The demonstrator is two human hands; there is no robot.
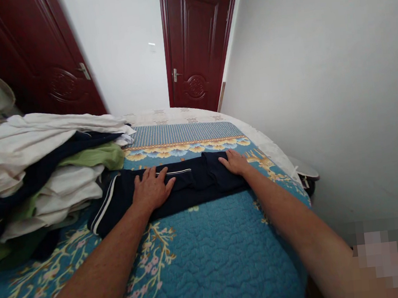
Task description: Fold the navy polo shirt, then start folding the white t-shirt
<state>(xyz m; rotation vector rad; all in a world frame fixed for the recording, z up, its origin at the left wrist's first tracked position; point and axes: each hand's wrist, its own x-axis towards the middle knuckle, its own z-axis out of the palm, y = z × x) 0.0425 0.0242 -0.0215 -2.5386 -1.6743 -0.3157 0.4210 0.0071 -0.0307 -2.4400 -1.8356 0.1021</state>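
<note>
Beneath the spread, flat fingers of the left hand and right hand, folded navy trousers with white side stripes lie pressed across a quilted blue bedspread, just beside a rumpled clothes pile.

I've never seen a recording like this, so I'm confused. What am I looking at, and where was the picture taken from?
This picture comes from a camera worn on a person's head, looking forward and down, so the arms reach in from the bottom. There is no machine here, only two bare hands. The left hand and right hand lie flat on navy trousers with white side stripes, pressing on them rather than gripping. The trousers lie on a blue quilted bedspread. Beside them is a heap of white, navy and green clothes.
</note>
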